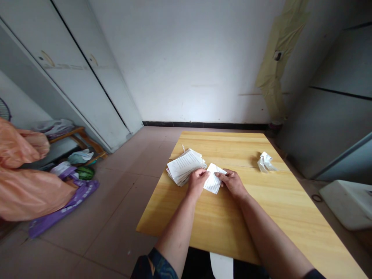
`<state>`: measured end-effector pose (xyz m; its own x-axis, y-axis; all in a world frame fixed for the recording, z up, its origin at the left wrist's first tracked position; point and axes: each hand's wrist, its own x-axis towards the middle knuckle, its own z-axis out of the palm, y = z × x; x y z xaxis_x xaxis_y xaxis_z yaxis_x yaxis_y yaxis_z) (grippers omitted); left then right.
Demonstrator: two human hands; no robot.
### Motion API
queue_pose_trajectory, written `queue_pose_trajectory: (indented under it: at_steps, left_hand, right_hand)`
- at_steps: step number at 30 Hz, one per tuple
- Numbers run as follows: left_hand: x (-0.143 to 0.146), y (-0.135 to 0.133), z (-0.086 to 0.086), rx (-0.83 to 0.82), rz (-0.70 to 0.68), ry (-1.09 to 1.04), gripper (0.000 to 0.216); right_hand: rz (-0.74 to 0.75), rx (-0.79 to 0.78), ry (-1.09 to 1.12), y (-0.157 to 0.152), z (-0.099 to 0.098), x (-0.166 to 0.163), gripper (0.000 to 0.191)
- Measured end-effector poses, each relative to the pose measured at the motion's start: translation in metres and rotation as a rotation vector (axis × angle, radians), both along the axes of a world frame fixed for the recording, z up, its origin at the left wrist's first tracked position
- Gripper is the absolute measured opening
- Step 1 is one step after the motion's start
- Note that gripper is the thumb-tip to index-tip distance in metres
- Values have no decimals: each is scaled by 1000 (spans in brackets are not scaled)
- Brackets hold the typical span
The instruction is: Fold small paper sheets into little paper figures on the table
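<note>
My left hand (198,182) pinches the right edge of a loose stack of printed white papers (183,166), which lies on a light wooden table (221,145). My right hand (229,183) grips the upper right corner of a single folded white printed sheet (213,179). The sheet sits between my hands, and its left end nearly meets my left fingers. A crumpled wad of white paper (266,162) lies farther right on the table, apart from both hands.
Orange plastic bags (26,186) hang at the far left above a purple bag (69,205) and a striped watermelon (85,173) on the tiled floor. A white cabinet (78,73) stands back left. A white appliance (345,203) sits right of the table.
</note>
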<state>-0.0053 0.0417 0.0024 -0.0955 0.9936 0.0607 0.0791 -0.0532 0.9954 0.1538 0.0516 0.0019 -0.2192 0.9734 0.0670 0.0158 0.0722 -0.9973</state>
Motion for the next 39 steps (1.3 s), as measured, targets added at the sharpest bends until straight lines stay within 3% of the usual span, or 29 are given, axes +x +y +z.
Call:
queue_pose_trajectory:
  at_steps: [2,6,8,12,16,23,28,33,39]
  left_hand:
    - [2,5,4,4,-22,18,25]
    - [6,13,6,30,-19,145,23]
    - [10,13,4,53,-19,192,25]
    - [16,8,0,101,-59,269,26]
    - [16,5,0,104,-92,320,26]
    - [12,6,-4,119,-97,335,25]
    - [11,5,-7,108,-118,271,18]
    - [9,5,-9,101,-145,254,14]
    - [8,5,-9,120,-148,285,14]
  right_hand:
    - [-60,54,-36,3,-3,5,38]
    - [-295,235,-143,5,-4,20,50]
    - [-369,376,-212,4,-2,26,43]
    - [-303,649,-366,1,2,26,25]
    - [-246,796,-483,2,-1,21,23]
    - [-215,841,-587,-2,1,17,37]
    - [-190,768,-569,-4,3,14,20]
    - [-178,706,-594,-4,3,16,16]
    - [-253,770,-579,-1,-2,14,35]
